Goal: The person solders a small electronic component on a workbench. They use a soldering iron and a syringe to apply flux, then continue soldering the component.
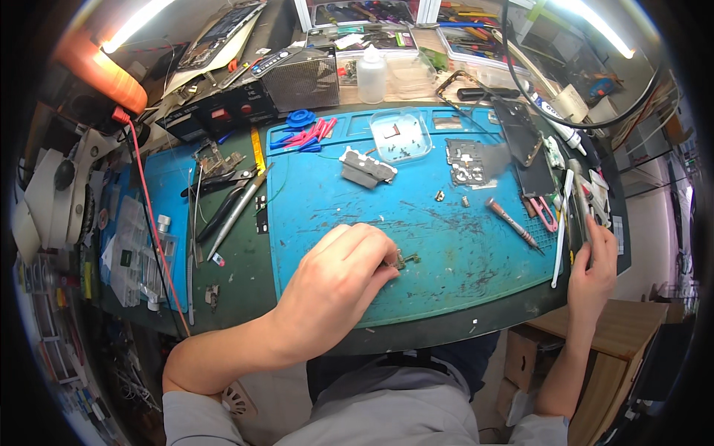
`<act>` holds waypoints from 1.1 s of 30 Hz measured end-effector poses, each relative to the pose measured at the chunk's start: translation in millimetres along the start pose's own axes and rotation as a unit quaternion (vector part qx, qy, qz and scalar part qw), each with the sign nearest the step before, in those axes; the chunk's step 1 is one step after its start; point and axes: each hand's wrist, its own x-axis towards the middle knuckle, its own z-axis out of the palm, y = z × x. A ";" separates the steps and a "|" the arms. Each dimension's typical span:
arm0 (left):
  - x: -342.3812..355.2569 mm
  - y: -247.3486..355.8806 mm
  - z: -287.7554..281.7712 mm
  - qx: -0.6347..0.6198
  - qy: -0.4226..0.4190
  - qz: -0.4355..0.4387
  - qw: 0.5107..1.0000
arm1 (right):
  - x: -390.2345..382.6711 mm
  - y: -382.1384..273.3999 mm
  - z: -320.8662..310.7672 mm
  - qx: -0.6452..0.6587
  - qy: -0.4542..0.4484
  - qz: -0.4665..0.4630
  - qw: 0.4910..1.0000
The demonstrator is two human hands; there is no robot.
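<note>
While the left hand (338, 279) is pinching a small metal part (404, 259) on the blue mat (446, 245) | right hand (595, 271) is gripping a slim tool (579, 201) at the mat's right edge | screwdriver (513, 222) is lying between.

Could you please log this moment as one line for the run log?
left hand: pinning small metal part on blue mat | right hand: gripping tool at mat's right edge | screwdriver: lying untouched
</note>
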 end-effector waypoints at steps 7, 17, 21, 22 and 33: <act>0.0 4.3 3.2 0.024 0.009 0.009 1.000 | 4.5 -11.8 2.3 -0.003 0.024 -0.068 0.997; -2.4 10.3 3.1 0.033 -0.003 0.001 0.999 | 14.0 -40.1 -14.2 0.069 -0.040 -0.010 0.997; -1.0 12.4 1.1 0.025 -0.005 0.003 1.000 | 21.2 -51.7 -20.8 0.130 -0.035 0.042 0.990; -1.9 12.3 0.9 0.025 -0.008 0.005 1.000 | 21.7 -60.1 -27.2 0.212 -0.043 0.036 0.976; -11.4 0.3 4.6 0.034 0.009 0.034 0.999 | 251.5 -180.8 -78.3 0.549 0.025 -0.189 0.814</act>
